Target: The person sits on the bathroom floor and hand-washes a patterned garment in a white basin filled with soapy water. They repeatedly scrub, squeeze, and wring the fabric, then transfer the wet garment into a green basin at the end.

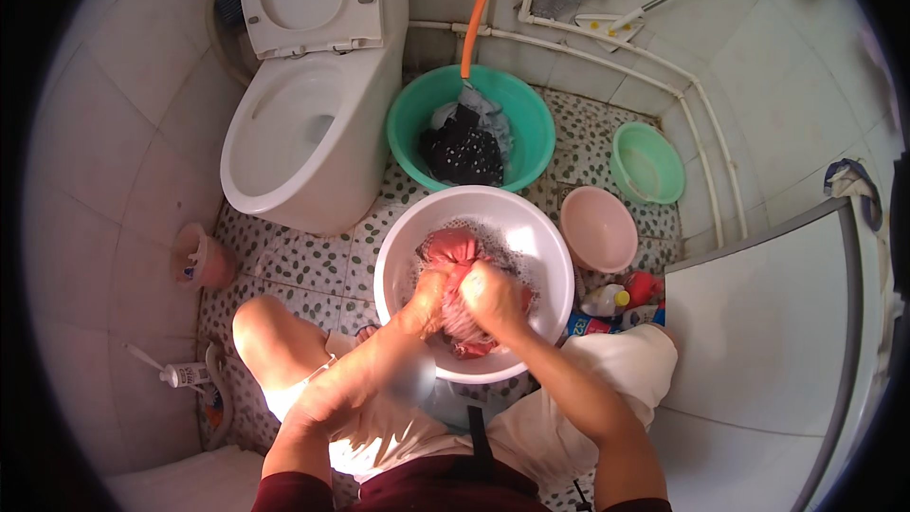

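A white plastic basin (549,341) stands on the floor between my knees, with dark, foamy water in it. Wet red cloth (453,245) is bunched up in its middle. My left hand (428,302) grips the cloth from the left side. On the right, my right hand (490,295) is closed in a fist on the same cloth and looks slightly blurred. Part of the cloth hangs below both hands into the basin. My fingers hide the piece between them.
Behind the basin, a green tub (530,149) holds dark and grey clothes (466,142) under an orange hose (476,25). A toilet (313,135) stands at left. Pink (598,229) and light green (648,163) bowls, bottles (604,301) and a white panel (761,320) are at right.
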A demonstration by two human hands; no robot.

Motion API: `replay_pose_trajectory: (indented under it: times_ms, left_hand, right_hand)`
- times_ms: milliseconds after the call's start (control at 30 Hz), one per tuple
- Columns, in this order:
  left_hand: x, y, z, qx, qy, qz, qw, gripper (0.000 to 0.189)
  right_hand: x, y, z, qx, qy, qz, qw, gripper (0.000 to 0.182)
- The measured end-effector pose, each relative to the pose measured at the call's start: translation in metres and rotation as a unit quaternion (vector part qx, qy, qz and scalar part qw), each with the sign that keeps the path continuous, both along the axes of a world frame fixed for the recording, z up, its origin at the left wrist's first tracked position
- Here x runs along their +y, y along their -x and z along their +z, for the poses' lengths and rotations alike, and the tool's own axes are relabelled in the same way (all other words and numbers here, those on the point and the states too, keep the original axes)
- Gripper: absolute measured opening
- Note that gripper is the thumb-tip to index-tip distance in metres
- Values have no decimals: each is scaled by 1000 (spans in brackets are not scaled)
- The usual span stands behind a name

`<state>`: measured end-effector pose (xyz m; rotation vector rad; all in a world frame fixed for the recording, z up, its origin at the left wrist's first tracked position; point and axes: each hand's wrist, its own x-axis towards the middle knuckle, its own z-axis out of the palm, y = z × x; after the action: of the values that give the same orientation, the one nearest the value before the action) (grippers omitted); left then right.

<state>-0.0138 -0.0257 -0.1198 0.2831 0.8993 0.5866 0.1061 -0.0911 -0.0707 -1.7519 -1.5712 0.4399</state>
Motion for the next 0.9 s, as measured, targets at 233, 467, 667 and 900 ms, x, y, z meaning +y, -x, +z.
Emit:
replay_pose_trajectory:
  times_ms: [233, 467, 667, 900]
  left_hand:
    - [-9, -4, 66, 206, -427, -148, 868, 34]
    - [-60, -2, 46, 328, -716, -321, 525, 48]
    - [-68, 6, 25, 357, -722, -439, 398, 32]
    - [-62, 19, 5, 339, -728, -474, 361, 46]
  right_hand:
    - [29, -76, -19, 163, 174, -155, 959, 30]
    - [28, -98, -2, 335, 218, -182, 898, 53]
    - [48, -92, -43, 236, 266, -139, 924, 67]
    - [78, -40, -47, 141, 307, -5, 941, 80]
